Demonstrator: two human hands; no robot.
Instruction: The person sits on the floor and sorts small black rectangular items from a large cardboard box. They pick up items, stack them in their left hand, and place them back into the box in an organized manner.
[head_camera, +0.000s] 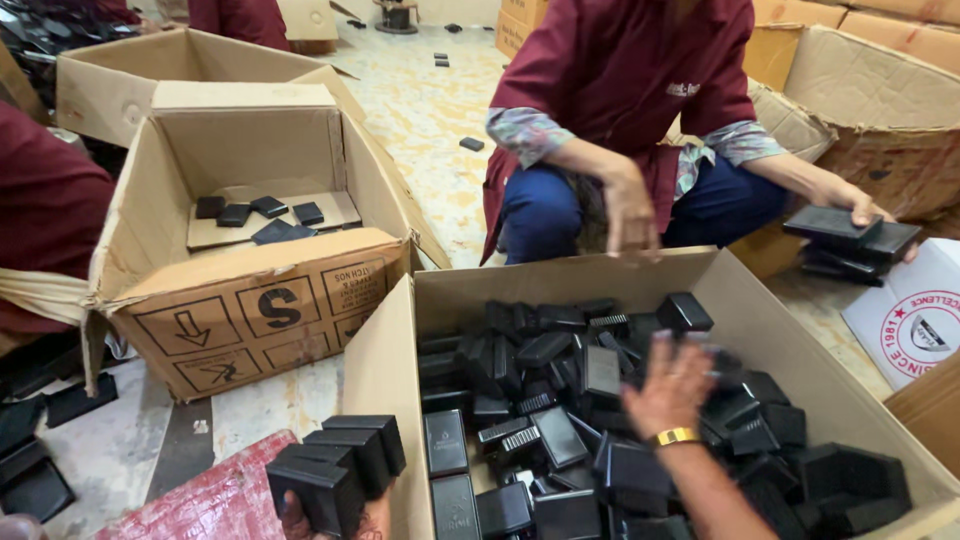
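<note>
A large open carton (560, 268) in front of me is filled with a jumble of small black plastic cases (545, 400). My right hand (668, 388), a gold bracelet at its wrist, is inside the carton just above the cases, fingers spread and blurred by motion; I see nothing in its grasp. At the bottom edge my left hand (375, 520) holds a row of three black cases (340, 462) stacked side by side, just outside the carton's left wall.
A second open carton (250, 300) on the left holds a few black cases (255, 212) on a cardboard sheet. A crouching person in maroon (620, 80) rests one hand on my carton's far rim and the other on stacked black trays (850, 235).
</note>
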